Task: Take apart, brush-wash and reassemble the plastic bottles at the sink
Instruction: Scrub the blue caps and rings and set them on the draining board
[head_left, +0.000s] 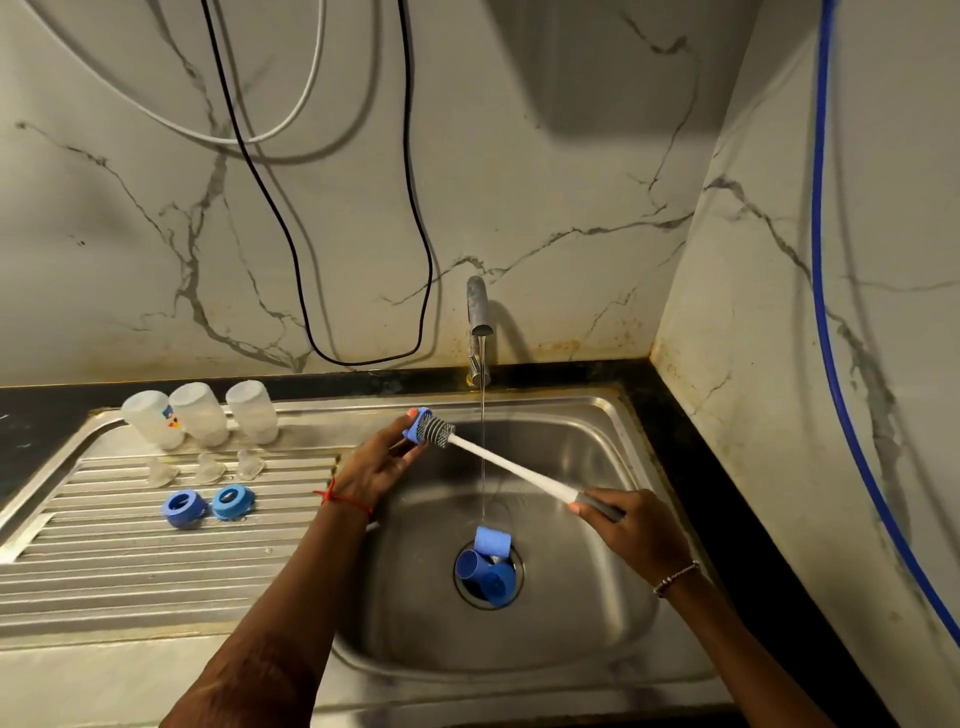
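The left hand (379, 465) is held over the back left of the sink (571, 634), its thumb and fingers pinching a blue ring (417, 422). The grey head of the brush (511, 467) meets that ring, and from this angle it seems to be pushed into the ring's opening. The brush's white shaft slopes down to the right, crossing the thin stream of water (483, 405) that runs from the tap (478, 312). Its grey handle lies in the right hand (631, 530), whose fingers are curled round it. Three blue caps (492, 541) lie touching one another over the drain, one light and two darker. On the drainboard (130, 582), to the left of the basin, three clear bottles (200, 415) stand in a row along the back edge. Just in front of them sit three clear teats (210, 467), each below a bottle. Nearer the person, two more rings (184, 509) lie side by side, close but apart. A red thread (343, 500) circles the left wrist and a bead bracelet (675, 577) the right. A black cable (421, 208) and a white cable (306, 88) hang looped on the marble wall behind the tap, and a blue hose (821, 234) runs down the right wall.
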